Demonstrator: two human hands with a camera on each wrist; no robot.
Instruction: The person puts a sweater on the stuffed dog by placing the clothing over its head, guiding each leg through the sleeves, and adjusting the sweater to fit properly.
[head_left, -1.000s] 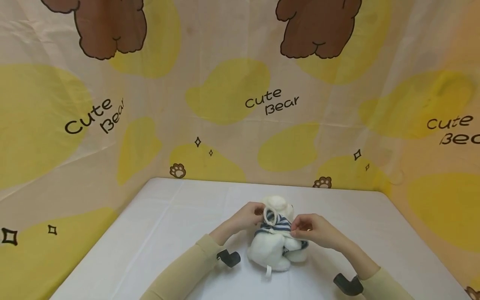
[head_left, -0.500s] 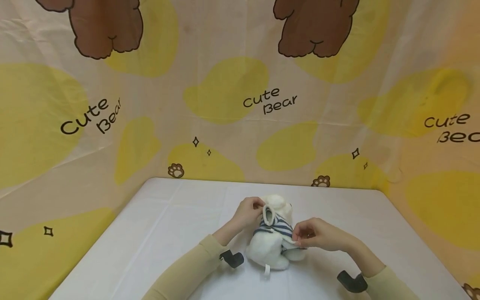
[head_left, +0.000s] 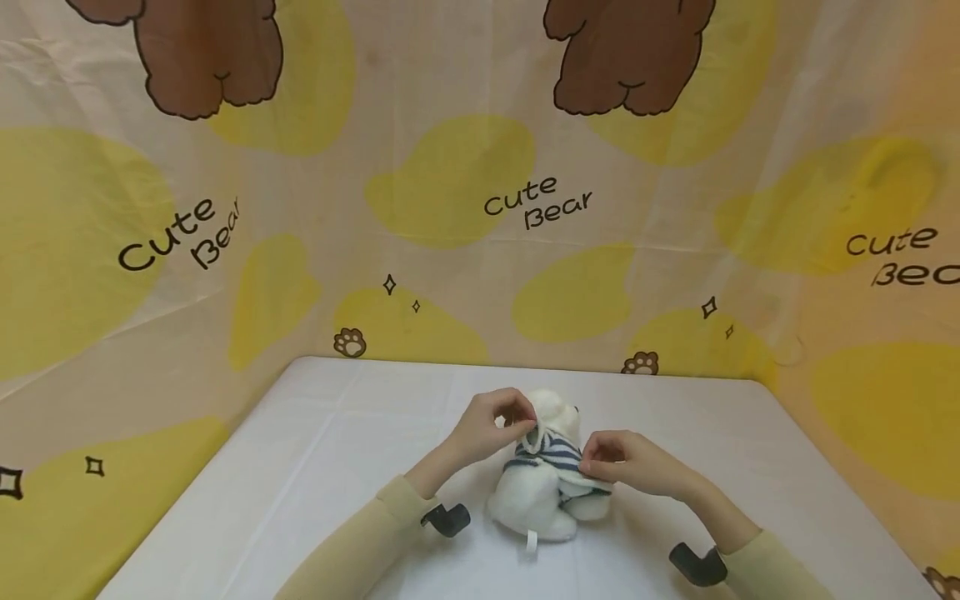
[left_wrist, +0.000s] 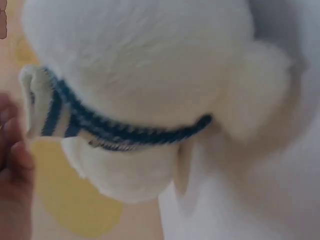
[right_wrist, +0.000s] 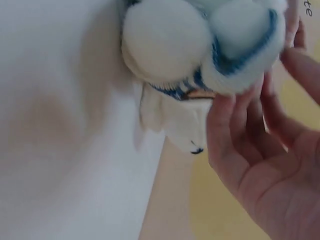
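Pinching the hood (head_left: 529, 437) of the striped sweater (head_left: 551, 455), the left hand (head_left: 487, 425) sat at the left of the bear (head_left: 542, 492), its fingers curled round the small knitted edge beside the bear's head (head_left: 555, 408). In the left wrist view only the fingertips (left_wrist: 15, 150) showed at the frame's edge, close against the white-and-blue hood (left_wrist: 42, 107), with the sweater's blue hem (left_wrist: 135, 132) running round the white plush.

At the bear's right, the right hand (head_left: 626, 462) gripped the sweater's lower edge, thumb and fingers closed on the knit. The right wrist view showed that hand (right_wrist: 260, 150) with its fingers bent against the striped cloth (right_wrist: 235, 60) and a round white paw (right_wrist: 165, 42) just beside them.

The bear lay on the worktop (head_left: 300, 467), roughly between the two hands, head pointing away from the person and its rump nearest them. A small white tag (head_left: 532, 543) stuck out from the rump toward the person. Beige sleeves (head_left: 360, 542) covered both forearms, and a black camera mount (head_left: 446, 519) sat at the left wrist, left of the bear, with another (head_left: 697, 565) at the right wrist, to the bear's right.

Behind the bear, beyond the worktop's far edge, hung a printed backdrop (head_left: 480, 183) with yellow patches, brown bear figures and the words "Cute Bear".
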